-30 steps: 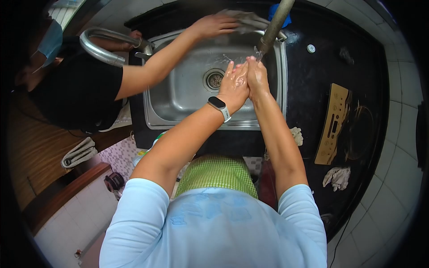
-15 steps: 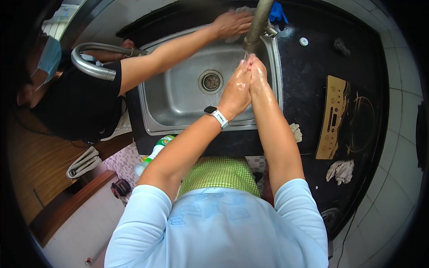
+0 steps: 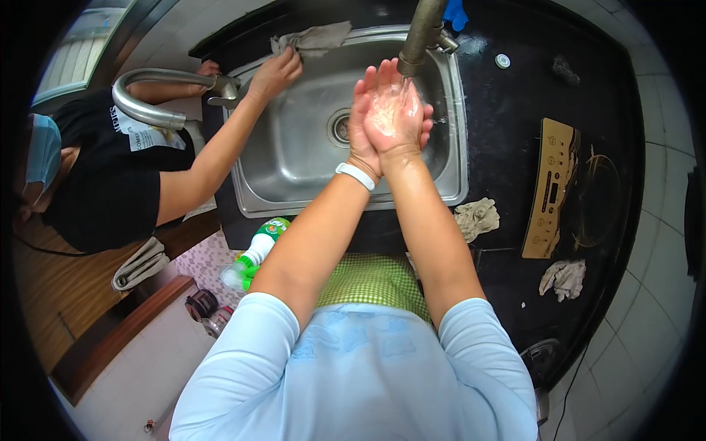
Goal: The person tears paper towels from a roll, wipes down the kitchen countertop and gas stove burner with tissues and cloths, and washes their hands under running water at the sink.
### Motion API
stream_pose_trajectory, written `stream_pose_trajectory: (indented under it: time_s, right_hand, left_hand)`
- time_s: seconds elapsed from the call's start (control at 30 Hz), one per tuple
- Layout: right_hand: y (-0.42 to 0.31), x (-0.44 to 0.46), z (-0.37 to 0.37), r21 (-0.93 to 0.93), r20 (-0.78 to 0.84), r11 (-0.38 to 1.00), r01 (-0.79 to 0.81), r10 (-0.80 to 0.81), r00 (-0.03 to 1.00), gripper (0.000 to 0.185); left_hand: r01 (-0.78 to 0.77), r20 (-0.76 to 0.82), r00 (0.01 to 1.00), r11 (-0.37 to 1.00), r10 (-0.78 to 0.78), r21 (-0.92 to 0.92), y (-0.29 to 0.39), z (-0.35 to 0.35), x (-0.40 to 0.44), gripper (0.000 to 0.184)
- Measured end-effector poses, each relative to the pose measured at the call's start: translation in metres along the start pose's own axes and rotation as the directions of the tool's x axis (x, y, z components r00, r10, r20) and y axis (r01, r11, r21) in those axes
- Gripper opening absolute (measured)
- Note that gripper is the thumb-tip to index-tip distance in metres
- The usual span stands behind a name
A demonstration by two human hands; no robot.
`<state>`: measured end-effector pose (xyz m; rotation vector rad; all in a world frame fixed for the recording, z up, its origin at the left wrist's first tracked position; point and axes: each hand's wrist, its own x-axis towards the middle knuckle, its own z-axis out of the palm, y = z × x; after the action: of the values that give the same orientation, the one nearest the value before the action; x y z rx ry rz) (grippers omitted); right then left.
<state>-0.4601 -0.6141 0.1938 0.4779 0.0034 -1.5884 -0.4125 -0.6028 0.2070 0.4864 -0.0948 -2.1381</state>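
Note:
Water from the metal faucet (image 3: 413,62) runs onto my right hand (image 3: 395,110), which lies palm up with its fingers stretched out. Beneath it, my left hand (image 3: 359,125) supports and wraps round its back, with fingertips showing at the right side. A white wristband (image 3: 355,175) circles my left wrist. Both hands are wet and held above the stainless steel sink (image 3: 276,173). The drain (image 3: 340,128) shows just left of my hands.
At the left, a co-worker's hand (image 3: 278,73) holds a grey cloth (image 3: 316,40) on the sink's back rim. A second curved faucet (image 3: 151,117) stands there. A spray bottle (image 3: 259,248), crumpled cloths (image 3: 478,219) and an induction cooker (image 3: 548,189) lie nearby.
My hands have turned from pressed together to palm up, right over left, and shifted slightly left. The co-worker's hand has moved left along the sink's back edge with the cloth.

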Motion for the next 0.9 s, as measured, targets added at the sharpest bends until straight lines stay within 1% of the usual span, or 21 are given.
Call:
stream_pose_trajectory:
  time_s: [0.07,0.1,0.13,0.2,0.23,0.27,0.3,0.33,0.37,0.4,0.47,0.5,0.53,0.6,0.63,0.67,0.73,0.77,0.8,0.87,0.9]
  right_hand:
    - [-0.006,0.011,0.003,-0.112,-0.012,0.994,0.012,-0.013,1.000,0.029]
    - [-0.011,0.021,0.001,-0.215,-0.023,0.976,0.029,-0.034,0.999,0.029]
    - [-0.016,0.028,-0.003,-0.213,-0.021,0.977,0.027,-0.032,0.999,0.029]
    - [-0.021,0.041,-0.005,-0.607,-0.025,0.795,0.003,-0.022,0.999,0.035]
    - [-0.018,0.050,-0.008,-0.738,-0.075,0.674,0.027,-0.121,0.990,0.025]
    - [-0.018,0.058,-0.014,-0.737,-0.075,0.676,0.027,-0.121,0.990,0.025]
    - [-0.019,0.066,-0.022,-0.947,0.058,0.287,0.143,-0.283,0.957,0.023]
    - [-0.020,0.074,-0.030,-0.967,0.243,-0.165,0.194,-0.370,0.897,0.021]
    - [-0.024,0.085,-0.039,-0.933,0.309,-0.309,0.184,-0.426,0.851,0.018]
    - [-0.026,0.079,-0.030,-0.933,0.310,-0.308,0.184,-0.432,0.847,0.018]
    - [-0.031,0.066,-0.015,-0.583,0.614,-0.792,0.182,-0.282,0.737,0.023]
    - [-0.037,0.064,-0.016,-0.467,0.624,-0.865,0.184,-0.175,0.762,0.019]
    - [-0.041,0.062,-0.016,-0.466,0.625,-0.866,0.181,-0.177,0.760,0.019]
    - [-0.043,0.055,-0.015,0.015,0.275,-0.995,0.097,0.098,0.957,0.015]
    - [-0.036,0.052,-0.017,0.139,0.131,-0.989,0.055,0.074,0.989,0.017]
    - [-0.033,0.052,-0.018,0.141,0.128,-0.988,0.064,0.082,0.988,0.017]
    - [-0.031,0.055,-0.024,0.125,0.043,-0.981,0.150,0.156,0.987,0.018]
    - [-0.033,0.055,-0.028,0.114,-0.001,-0.976,0.184,0.185,0.983,0.019]
    - [-0.034,0.053,-0.033,0.100,-0.046,-0.971,0.217,0.213,0.976,0.019]
    - [-0.034,0.052,-0.039,0.062,-0.135,-0.956,0.285,0.275,0.952,0.020]
    - [-0.036,0.051,-0.036,0.004,-0.194,-0.982,0.191,0.187,0.963,0.030]
  left_hand:
    - [0.277,0.132,0.954,0.959,-0.268,-0.052,-0.005,-0.018,0.002,0.057]
    - [0.298,-0.036,0.952,0.946,-0.305,-0.129,-0.013,-0.009,0.001,0.060]
    - [0.296,-0.037,0.952,0.947,-0.303,-0.126,-0.015,-0.011,0.004,0.060]
    - [0.296,-0.077,0.946,0.938,-0.314,-0.182,-0.016,-0.015,0.009,0.055]
    - [0.280,-0.130,0.941,0.934,-0.314,-0.223,-0.017,-0.017,0.011,0.048]
    - [0.280,-0.132,0.940,0.934,-0.313,-0.222,-0.019,-0.018,0.012,0.048]
    - [0.266,-0.230,0.924,0.946,-0.305,-0.187,-0.023,-0.020,0.013,0.047]
    - [0.258,-0.326,0.898,0.954,-0.294,-0.150,-0.025,-0.022,0.013,0.046]
    - [0.292,-0.258,0.906,0.937,-0.335,-0.192,-0.025,-0.024,0.011,0.044]
    - [0.299,-0.257,0.904,0.935,-0.341,-0.189,-0.027,-0.009,0.006,0.044]
    - [0.272,-0.548,0.809,0.962,-0.214,0.027,-0.034,0.021,-0.004,0.043]
    - [0.235,-0.535,0.822,0.972,-0.196,0.005,-0.034,0.015,-0.005,0.035]
    - [0.238,-0.533,0.823,0.971,-0.198,0.005,-0.035,0.018,-0.003,0.035]
    - [0.233,-0.553,0.832,0.883,0.036,0.408,-0.035,0.031,-0.003,0.030]
    - [0.273,-0.563,0.816,0.770,0.132,0.576,-0.038,0.034,0.002,0.033]
    - [0.268,-0.565,0.813,0.774,0.137,0.574,-0.040,0.025,0.010,0.033]
    - [-0.079,-0.369,0.697,0.577,0.615,0.813,-0.044,0.000,0.029,0.032]
    - [0.017,-0.440,0.766,0.669,0.469,0.743,-0.030,0.015,0.024,0.025]
    - [0.019,-0.442,0.767,0.672,0.466,0.740,-0.022,0.005,0.026,0.025]
    - [0.155,-0.463,0.827,0.662,0.319,0.733,-0.003,-0.025,0.045,0.024]
    - [0.220,-0.472,0.847,0.648,0.243,0.729,0.004,-0.029,0.047,0.024]
